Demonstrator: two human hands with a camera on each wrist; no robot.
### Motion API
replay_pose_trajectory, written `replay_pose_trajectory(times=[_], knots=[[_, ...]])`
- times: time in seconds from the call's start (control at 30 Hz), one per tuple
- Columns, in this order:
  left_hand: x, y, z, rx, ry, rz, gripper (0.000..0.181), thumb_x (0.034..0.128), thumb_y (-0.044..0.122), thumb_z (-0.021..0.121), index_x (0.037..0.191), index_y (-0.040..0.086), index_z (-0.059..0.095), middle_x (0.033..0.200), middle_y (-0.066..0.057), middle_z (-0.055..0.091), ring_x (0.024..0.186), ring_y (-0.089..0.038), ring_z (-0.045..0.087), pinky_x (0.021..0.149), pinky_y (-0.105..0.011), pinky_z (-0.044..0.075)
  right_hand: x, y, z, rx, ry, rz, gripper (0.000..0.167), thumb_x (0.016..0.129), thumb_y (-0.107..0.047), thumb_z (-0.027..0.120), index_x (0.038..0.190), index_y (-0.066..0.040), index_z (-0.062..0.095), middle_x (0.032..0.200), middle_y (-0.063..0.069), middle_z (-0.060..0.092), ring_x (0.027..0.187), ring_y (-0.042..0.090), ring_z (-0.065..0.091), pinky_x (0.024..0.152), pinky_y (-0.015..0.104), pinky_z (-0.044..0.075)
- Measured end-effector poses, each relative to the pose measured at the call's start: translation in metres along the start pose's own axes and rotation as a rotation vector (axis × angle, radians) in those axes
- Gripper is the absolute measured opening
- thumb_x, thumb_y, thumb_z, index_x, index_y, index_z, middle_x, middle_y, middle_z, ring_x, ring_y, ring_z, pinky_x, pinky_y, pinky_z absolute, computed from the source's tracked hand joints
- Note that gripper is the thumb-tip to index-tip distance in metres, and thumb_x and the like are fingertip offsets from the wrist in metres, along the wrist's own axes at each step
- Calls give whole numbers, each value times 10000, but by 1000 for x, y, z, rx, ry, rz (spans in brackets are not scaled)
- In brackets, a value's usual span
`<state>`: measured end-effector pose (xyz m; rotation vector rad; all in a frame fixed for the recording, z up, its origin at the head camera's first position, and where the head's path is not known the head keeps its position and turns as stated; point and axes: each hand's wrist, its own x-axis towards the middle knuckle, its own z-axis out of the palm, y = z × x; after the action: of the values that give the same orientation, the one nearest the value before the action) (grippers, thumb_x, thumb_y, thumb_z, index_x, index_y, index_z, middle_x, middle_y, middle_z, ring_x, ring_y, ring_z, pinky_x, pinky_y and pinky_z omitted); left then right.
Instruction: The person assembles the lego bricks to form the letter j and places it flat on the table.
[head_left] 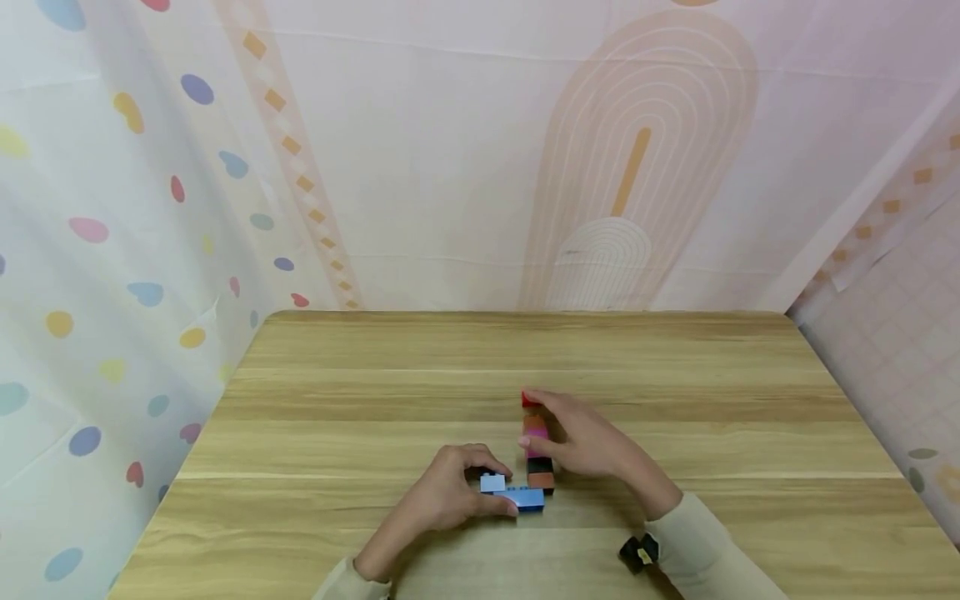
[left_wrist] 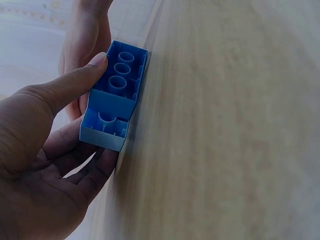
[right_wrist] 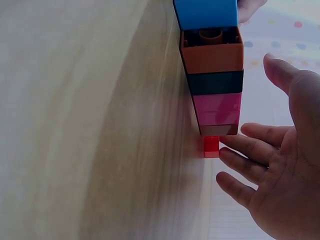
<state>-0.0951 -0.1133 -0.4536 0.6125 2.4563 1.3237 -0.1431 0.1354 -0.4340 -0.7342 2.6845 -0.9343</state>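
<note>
My left hand (head_left: pixel 448 492) grips a joined pair of toy bricks: a long blue brick (head_left: pixel 528 500) and a shorter light blue brick (head_left: pixel 492 482). The left wrist view shows the thumb on the long brick, hollow undersides facing the camera. Just beyond its right end lies a row of bricks, with an orange brick (head_left: pixel 541 481), a black brick (right_wrist: pixel 215 83), a pink brick (right_wrist: pixel 217 108) and another orange brick (head_left: pixel 533 422). My right hand (head_left: pixel 592 437) is spread beside this row, its fingers extended near a red brick (right_wrist: pixel 211 147) at the far end.
A wooden table (head_left: pixel 360 400) carries the bricks. Behind it hangs a patterned curtain (head_left: pixel 442 167), with another dotted curtain (head_left: pixel 150 250) along the left. A black strap-like item (head_left: pixel 639 552) sits by the right sleeve (head_left: pixel 705 546).
</note>
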Motion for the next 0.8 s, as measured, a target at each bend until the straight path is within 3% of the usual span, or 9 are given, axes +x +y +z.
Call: replay_pose_trajectory(times=[0.5,0.8], knots=[[-1,-1,-1,-7,-6,-25,337,745,383,921,1015,227,795,955,140,735,887,-42,605,814,-219,487,-7,-3,3,19,-9,-26,763,981,-590,596,1556,-117,426,1558,119,489,1452,331,445,1168,566,374],[-1,-4,-3,-12,-6,9,341,758,369,914,1027,201,789,973,93,748,883,-50,607,815,-220,488,-8,-5,2,22,-13,-60,749,984,-574,604,1539,-96,449,1535,115,515,1430,317,472,1165,544,390]])
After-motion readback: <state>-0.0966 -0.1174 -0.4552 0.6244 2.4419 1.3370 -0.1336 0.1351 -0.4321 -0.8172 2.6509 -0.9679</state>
